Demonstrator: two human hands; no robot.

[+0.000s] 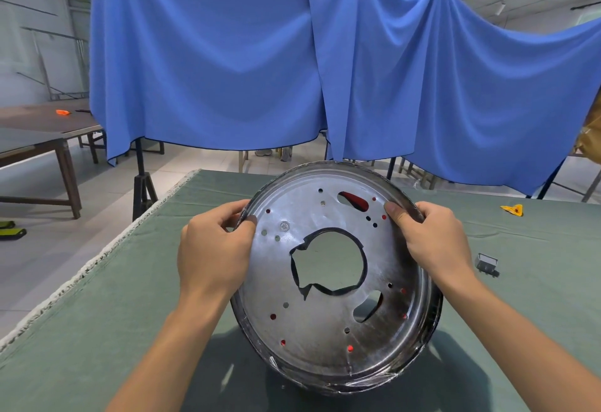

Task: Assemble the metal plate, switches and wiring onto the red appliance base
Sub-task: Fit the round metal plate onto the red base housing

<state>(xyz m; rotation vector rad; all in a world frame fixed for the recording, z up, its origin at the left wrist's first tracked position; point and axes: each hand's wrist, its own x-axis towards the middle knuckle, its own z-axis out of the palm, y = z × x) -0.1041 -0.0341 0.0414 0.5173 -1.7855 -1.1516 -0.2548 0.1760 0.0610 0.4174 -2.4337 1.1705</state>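
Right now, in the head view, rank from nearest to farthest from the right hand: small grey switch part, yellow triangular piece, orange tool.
From the right hand:
1. Small grey switch part, just right on the green cloth.
2. Yellow triangular piece, farther right.
3. Orange tool, on the far-left brown table.

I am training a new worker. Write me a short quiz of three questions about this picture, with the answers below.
1. True or false: only one hand holds the metal plate.
2. What colour shows through the small holes of the plate?
A. red
B. yellow
C. white
3. Fill in: a small grey part lies on the green table cover, on the ______ side of the plate.

Key
1. False: the left hand and the right hand both grip its rim.
2. A
3. right
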